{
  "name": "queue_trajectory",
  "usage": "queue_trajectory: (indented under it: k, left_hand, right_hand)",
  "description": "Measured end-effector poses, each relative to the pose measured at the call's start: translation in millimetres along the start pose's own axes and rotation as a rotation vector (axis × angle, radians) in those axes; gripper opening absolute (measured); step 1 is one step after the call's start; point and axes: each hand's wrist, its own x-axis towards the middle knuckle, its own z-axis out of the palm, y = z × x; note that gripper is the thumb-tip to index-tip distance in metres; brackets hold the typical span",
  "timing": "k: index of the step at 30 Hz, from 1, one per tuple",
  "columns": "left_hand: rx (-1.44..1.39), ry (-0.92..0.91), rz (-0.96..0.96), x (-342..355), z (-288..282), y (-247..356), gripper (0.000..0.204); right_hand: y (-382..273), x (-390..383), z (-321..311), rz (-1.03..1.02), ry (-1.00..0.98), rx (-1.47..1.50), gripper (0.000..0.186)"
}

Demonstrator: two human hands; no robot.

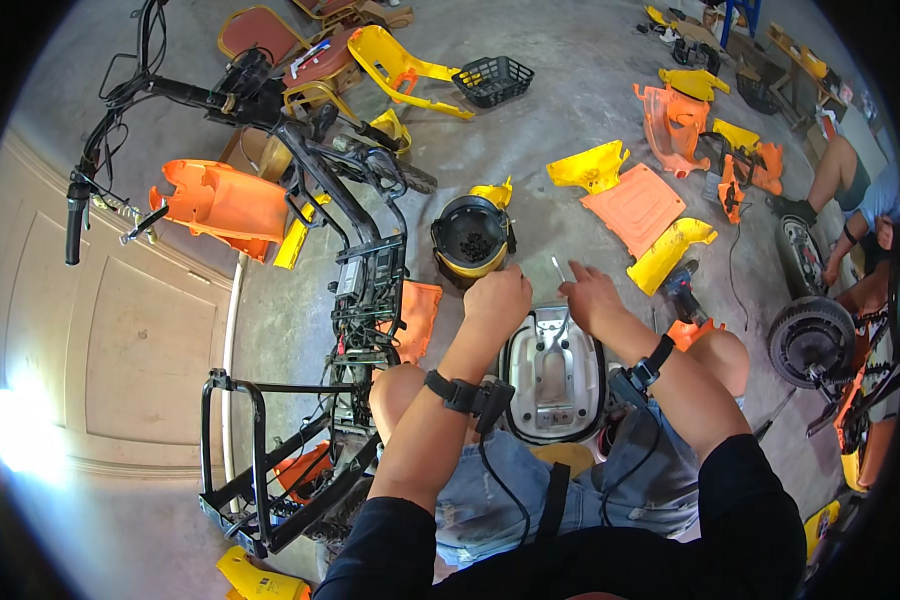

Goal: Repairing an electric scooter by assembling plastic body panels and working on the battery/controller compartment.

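Centrally, two hands (500,298) (592,300), one seat (555,378)

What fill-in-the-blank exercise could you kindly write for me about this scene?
1. The seat lies ____ the person's two knees.
2. The left hand is nearer to the round container than the ____ hand.
3. The square panel lying between two yellow covers is coloured ____.
4. The bare bike frame stands on the ____ side of the picture.

Missing words: between; right; orange; left.
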Motion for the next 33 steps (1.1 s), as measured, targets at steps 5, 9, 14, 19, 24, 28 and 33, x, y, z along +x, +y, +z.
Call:
queue_trajectory:
  k: [5, 9, 14, 19, 24, 28, 33]
  left_hand:
    - [0.001, -0.001, 0.012, 0.4, 0.4, 0.1, 0.028]
    - [0.013, -0.007, -0.003, -0.4, 0.3, 0.5, 0.028]
    - [0.013, -0.009, -0.009, 0.0, -1.3, -0.1, 0.029]
    - [0.017, -0.014, -0.004, 0.2, -1.2, 0.6, 0.029]
    - [0.014, -0.009, 0.0, 0.4, -0.6, 0.5, 0.029]
    - [0.016, -0.011, 0.012, 0.7, 0.4, -0.2, 0.029]
    - [0.011, -0.007, 0.006, 0.1, 1.4, -0.8, 0.029]
  right_hand:
    - [-4.7, -2.4, -2.8, 0.068, -0.192, 0.141, 0.038]
    - [-2.5, -2.6, -2.3, 0.015, -0.145, 0.106, 0.041]
    - [7.2, -1.4, 5.4, -0.14, -0.07, 0.079, 0.04]
    - [11.7, -5.7, 16.3, -0.211, 0.352, -0.138, 0.024]
    - [10.6, 1.4, 15.0, -0.162, 0.045, 0.035, 0.018]
    - [6.6, 0.9, 8.9, -0.127, -0.035, 0.007, 0.017]
    - [2.5, -0.7, 1.2, -0.075, -0.023, 0.076, 0.021]
